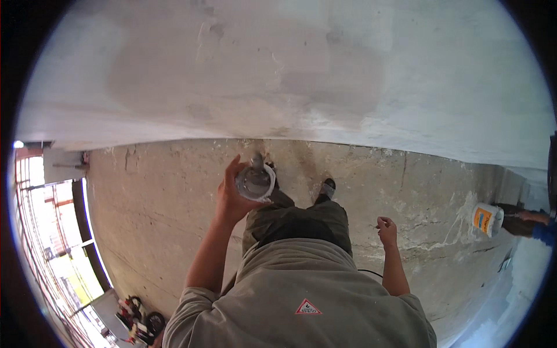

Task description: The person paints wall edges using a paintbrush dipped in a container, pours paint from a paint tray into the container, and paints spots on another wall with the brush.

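Observation:
My left hand (pixel 230 188) is wrapped round the side of a small clear plastic tub (pixel 255 184) with grey stuff inside, held out in front of my left leg. A grey rounded lump (pixel 257 160) shows at the tub's far rim; whether it is a tool or some of the contents I cannot tell. My right hand (pixel 387 229) hangs low on the right, away from the tub, its fingers curled closed. What is in those fingers, if anything, does not show.
A pale wall (pixel 325 75) with damp-looking grey patches rises ahead. Underfoot is rough concrete floor (pixel 156 214). At the far right a co-worker's hand (pixel 532 216) is by a white bucket (pixel 486 220) with an orange label. A motorbike (pixel 139 319) stands lower left, near a barred opening (pixel 64 226).

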